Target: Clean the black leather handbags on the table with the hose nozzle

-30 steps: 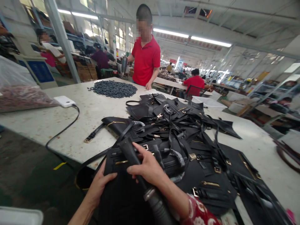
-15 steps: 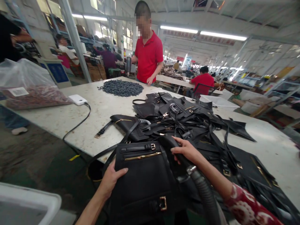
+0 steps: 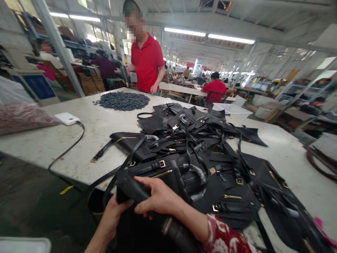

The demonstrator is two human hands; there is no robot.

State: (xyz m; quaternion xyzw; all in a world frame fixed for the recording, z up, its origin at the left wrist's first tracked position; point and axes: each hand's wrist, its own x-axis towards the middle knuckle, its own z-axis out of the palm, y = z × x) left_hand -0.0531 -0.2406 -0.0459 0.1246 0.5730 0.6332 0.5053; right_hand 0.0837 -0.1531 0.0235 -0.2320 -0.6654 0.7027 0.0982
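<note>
My right hand (image 3: 160, 196) is wrapped round a black hose nozzle (image 3: 133, 188) that leads down to a dark hose (image 3: 181, 233). The flat mouth of the nozzle points up and left, over the left side of a black handbag (image 3: 150, 169) with a gold zip and buckle. My left hand (image 3: 112, 216) grips that bag's left edge, its thumb just below the nozzle. Nozzle and forearm cover much of the bag's front. Right behind it lies a heap of similar black handbags (image 3: 168, 121) with straps, buckles and plastic-wrapped handles.
On the white table (image 3: 81, 140) are a mound of small dark pieces (image 3: 122, 101), a white power bank (image 3: 67, 118) with a black cable, and a clear plastic bag (image 3: 23, 116). A person in a red shirt (image 3: 147, 63) stands across the table. A white bin edge (image 3: 25, 242) shows lower left.
My right hand has brought the nozzle left across the bag, from its right edge to the left side near my left hand. The view has turned slightly right.
</note>
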